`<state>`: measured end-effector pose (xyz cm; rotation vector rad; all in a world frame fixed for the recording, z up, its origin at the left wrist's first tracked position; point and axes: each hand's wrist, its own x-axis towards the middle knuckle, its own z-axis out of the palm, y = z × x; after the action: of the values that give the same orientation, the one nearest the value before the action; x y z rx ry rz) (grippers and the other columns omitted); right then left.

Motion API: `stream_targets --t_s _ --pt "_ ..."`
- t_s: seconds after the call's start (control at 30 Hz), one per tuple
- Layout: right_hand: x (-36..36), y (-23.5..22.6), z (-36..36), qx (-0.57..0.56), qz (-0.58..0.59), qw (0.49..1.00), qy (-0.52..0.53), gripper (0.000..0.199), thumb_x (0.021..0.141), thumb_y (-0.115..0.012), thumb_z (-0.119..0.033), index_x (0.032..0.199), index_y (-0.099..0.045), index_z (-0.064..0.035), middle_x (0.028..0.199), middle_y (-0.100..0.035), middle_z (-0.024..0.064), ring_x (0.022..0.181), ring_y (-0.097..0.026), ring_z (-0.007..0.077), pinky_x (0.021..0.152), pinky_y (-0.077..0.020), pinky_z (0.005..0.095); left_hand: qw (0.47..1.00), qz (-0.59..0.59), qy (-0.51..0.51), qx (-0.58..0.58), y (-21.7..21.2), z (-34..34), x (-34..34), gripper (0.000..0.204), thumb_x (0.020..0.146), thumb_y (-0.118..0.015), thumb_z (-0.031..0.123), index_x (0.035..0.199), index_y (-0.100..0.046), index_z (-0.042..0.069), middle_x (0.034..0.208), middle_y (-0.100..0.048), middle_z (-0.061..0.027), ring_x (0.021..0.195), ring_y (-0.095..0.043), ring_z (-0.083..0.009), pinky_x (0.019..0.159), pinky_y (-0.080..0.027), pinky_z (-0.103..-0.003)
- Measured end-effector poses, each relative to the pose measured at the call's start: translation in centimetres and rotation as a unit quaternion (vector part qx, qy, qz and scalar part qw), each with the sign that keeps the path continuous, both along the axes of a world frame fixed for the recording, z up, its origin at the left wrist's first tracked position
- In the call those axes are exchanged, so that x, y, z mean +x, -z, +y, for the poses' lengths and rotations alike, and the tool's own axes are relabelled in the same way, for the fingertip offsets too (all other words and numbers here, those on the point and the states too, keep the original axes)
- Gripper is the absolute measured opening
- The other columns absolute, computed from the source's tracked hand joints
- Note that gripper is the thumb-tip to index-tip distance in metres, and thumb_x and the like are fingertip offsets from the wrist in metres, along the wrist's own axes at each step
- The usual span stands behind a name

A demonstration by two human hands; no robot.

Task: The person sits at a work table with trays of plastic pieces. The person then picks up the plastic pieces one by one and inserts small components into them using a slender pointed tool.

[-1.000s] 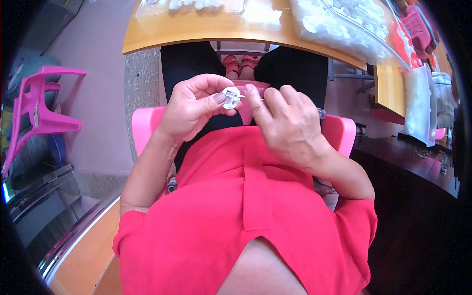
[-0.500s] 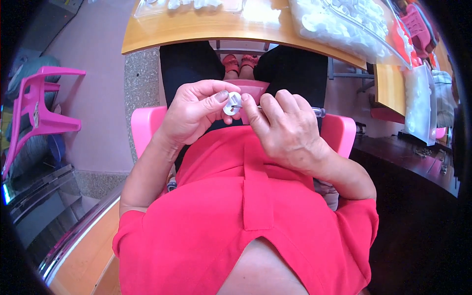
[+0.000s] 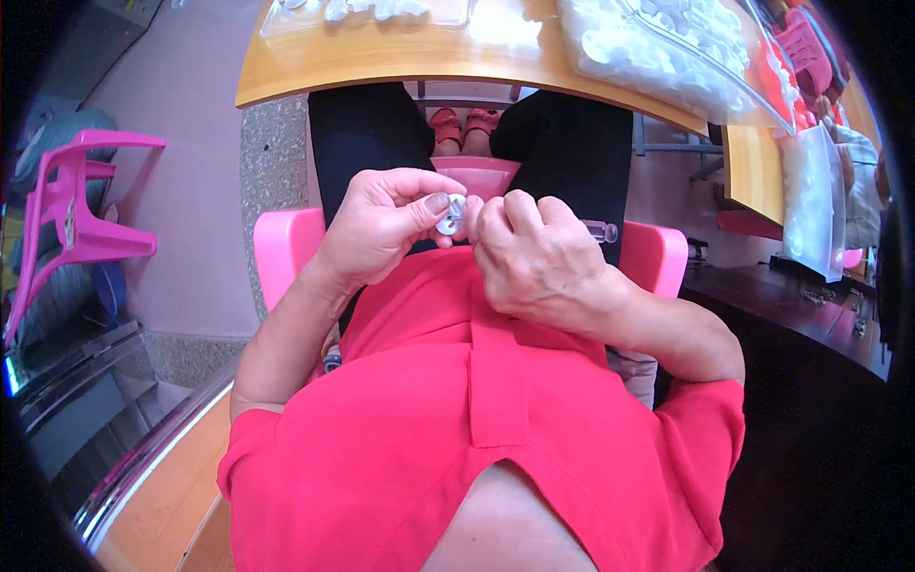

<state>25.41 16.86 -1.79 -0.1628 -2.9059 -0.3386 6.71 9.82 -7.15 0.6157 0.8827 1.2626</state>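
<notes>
Above my lap, my left hand (image 3: 376, 229) pinches a small round white plastic piece (image 3: 448, 223) between thumb and fingers. My right hand (image 3: 543, 253) is closed around a slim tool with a clear handle (image 3: 602, 231). The handle's end sticks out to the right of the fist. The tool's front end points at the white piece, and my right fingertips nearly meet it. Those fingers mostly hide the tip, so its exact kind does not show.
Ahead is a wooden table (image 3: 400, 84). On it, a clear bin (image 3: 658, 57) holds many white plastic pieces, and a clear tray (image 3: 367, 19) lies farther left. A filled plastic bag (image 3: 810, 200) hangs at the right. A pink chair (image 3: 81, 210) stands at the left.
My right hand has shifted slightly left and down, bringing the tool closer in to the white piece. The white piece is turned a little and sits slightly lower in my left hand.
</notes>
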Motion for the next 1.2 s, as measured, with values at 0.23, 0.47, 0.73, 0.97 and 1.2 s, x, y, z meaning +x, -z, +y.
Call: stream_targets --t_s 0.23,0.47,0.73,0.97,1.2 --pt "-0.3 0.9 0.4 -0.067 0.033 0.997 -0.006 0.022 0.073 -0.057 -0.018 0.080 -0.065 0.0019 0.071 -0.051 0.0062 0.069 -0.049 0.0196 0.051 -0.0368 0.0306 1.000 0.013 0.012 0.002 0.4 0.0 -0.4 0.020 0.090 -0.058 0.006 0.105 -0.063 -0.007 0.089 -0.066 -0.0106 0.076 -0.063 -0.0145 0.066 -0.053 -0.026" --pt "0.6 -0.2 0.9 -0.065 0.087 0.994 0.031 0.037 0.072 -0.060 -0.011 0.105 -0.062 0.0052 0.084 -0.052 0.0095 0.072 -0.048 0.0201 0.057 -0.0387 0.0319 0.999 -0.023 0.035 0.007 -0.1 0.2 -1.1 0.025 0.092 -0.056 0.009 0.112 -0.061 -0.007 0.095 -0.066 -0.0133 0.080 -0.064 -0.0175 0.067 -0.054 -0.027" --pt "0.2 1.2 1.1 -0.008 0.134 0.991 -0.008 0.033 0.070 -0.058 -0.015 0.093 -0.063 0.0083 0.072 -0.048 0.0059 0.069 -0.046 0.0184 0.055 -0.0352 0.0302 0.999 -0.010 0.034 0.014 0.1 0.4 -0.6 0.028 0.094 -0.052 0.012 0.112 -0.059 -0.009 0.096 -0.065 -0.0148 0.081 -0.064 -0.0179 0.069 -0.054 -0.028" --pt "0.4 1.1 0.6 -0.010 0.066 0.998 -0.012 0.028 0.068 -0.059 -0.017 0.083 -0.065 0.0054 0.072 -0.050 0.0068 0.072 -0.047 0.0192 0.055 -0.0346 0.0293 0.999 0.047 0.013 0.003 -0.1 0.5 0.1 0.020 0.091 -0.058 0.006 0.105 -0.064 -0.006 0.087 -0.066 -0.0094 0.073 -0.061 -0.0116 0.066 -0.052 -0.024" --pt "0.3 -0.3 0.7 -0.016 -0.019 0.999 -0.036 0.029 0.070 -0.061 -0.013 0.089 -0.064 0.0080 0.079 -0.052 0.0065 0.073 -0.049 0.0177 0.054 -0.0360 0.0277 0.994 0.105 0.010 -0.003 -0.2 0.2 0.5 0.018 0.090 -0.059 0.006 0.102 -0.065 -0.006 0.084 -0.067 -0.0071 0.071 -0.060 -0.0101 0.065 -0.051 -0.023"
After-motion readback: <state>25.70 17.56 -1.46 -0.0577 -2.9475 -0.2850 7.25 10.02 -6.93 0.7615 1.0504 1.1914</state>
